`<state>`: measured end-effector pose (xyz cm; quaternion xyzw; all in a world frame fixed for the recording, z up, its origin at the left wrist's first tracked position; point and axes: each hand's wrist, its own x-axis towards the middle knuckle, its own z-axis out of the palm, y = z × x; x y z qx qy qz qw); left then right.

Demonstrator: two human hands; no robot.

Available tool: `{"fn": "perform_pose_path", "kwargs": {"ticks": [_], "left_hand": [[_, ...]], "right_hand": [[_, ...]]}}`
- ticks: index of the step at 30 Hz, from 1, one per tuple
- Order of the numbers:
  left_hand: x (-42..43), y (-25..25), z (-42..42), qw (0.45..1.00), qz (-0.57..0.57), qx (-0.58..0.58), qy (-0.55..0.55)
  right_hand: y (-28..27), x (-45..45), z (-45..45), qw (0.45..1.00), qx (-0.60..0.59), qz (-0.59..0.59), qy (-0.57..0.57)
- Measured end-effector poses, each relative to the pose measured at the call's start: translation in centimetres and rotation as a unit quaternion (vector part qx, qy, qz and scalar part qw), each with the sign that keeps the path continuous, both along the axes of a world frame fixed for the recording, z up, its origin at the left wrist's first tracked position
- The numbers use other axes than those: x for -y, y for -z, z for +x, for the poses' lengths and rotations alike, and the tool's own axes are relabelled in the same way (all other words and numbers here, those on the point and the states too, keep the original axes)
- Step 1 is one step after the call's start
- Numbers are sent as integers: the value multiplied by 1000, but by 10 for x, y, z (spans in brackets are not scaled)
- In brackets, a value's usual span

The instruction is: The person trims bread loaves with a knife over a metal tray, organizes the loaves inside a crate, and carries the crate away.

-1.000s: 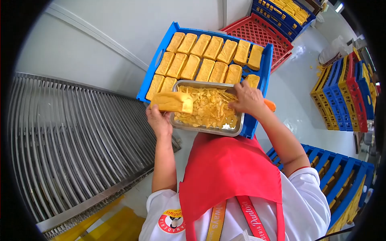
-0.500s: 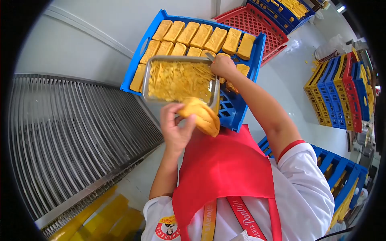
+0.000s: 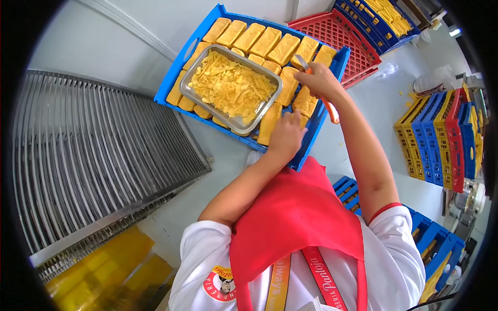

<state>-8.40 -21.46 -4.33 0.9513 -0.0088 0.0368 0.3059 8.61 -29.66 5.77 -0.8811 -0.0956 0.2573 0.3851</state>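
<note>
My right hand [image 3: 317, 80] is closed round a knife [image 3: 332, 110] with an orange-and-white handle; its blade points up-left over the loaves. My left hand [image 3: 287, 136] reaches into the near right corner of the blue crate [image 3: 306, 146]. Its blurred fingers touch or hover by the bread there, and their grip is unclear. Beside it lies a golden rectangular bread loaf [image 3: 270, 123], with a browner loaf [image 3: 305, 101] just beyond the fingertips. A metal pan [image 3: 188, 92] of yellow crust shavings [image 3: 233, 85] rests on the loaves, hiding some.
A slatted metal rack [image 3: 104, 155] stands at the left. Behind the blue crate is a red crate [image 3: 358, 44]. Stacked coloured crates [image 3: 430, 137] stand at the right, and a blue slatted crate [image 3: 423, 228] is beside my right side.
My left hand has moved right into the crate and no longer holds a loaf in the air. The knife hand has lifted away from the pan's edge, up and right.
</note>
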Motion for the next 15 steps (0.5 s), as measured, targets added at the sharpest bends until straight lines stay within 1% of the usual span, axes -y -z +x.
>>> {"fn": "perform_pose_path", "kwargs": {"ticks": [1, 2, 3, 4, 5, 6, 8, 9, 11, 13, 15], "left_hand": [[-8, 0, -3, 996, 77, -14, -35], [-15, 0, -7, 985, 153, -28, -69], [-21, 4, -10, 986, 154, -29, -64], [-28, 10, -13, 980, 169, -67, -80], [-33, 15, -13, 972, 185, -103, -98], [-35, 11, -11, 972, 188, -103, -96], [-38, 5, -7, 972, 147, -163, -81], [-39, -4, -2, 972, 150, -165, -79], [-41, -24, 12, 961, 86, -245, -101], [-46, -34, 20, 961, 78, -243, -109], [-53, -40, 33, 960, 80, -257, -76]], "right_hand": [[2, 10, -3, 1000, -1, 2, 5], [8, 21, -6, 999, -28, 20, 5], [15, 30, -10, 998, -55, 38, 4], [23, 34, -16, 996, -55, 59, 24], [28, 40, -20, 996, -68, 52, 28], [29, 43, -26, 996, -75, 49, 28], [35, 46, -33, 995, -86, 49, 31], [40, 48, -36, 995, -83, 45, 36], [47, 52, -38, 995, -85, 42, 43], [50, 56, -36, 990, -101, 84, 44], [44, 57, -36, 989, -107, 87, 44]]}}
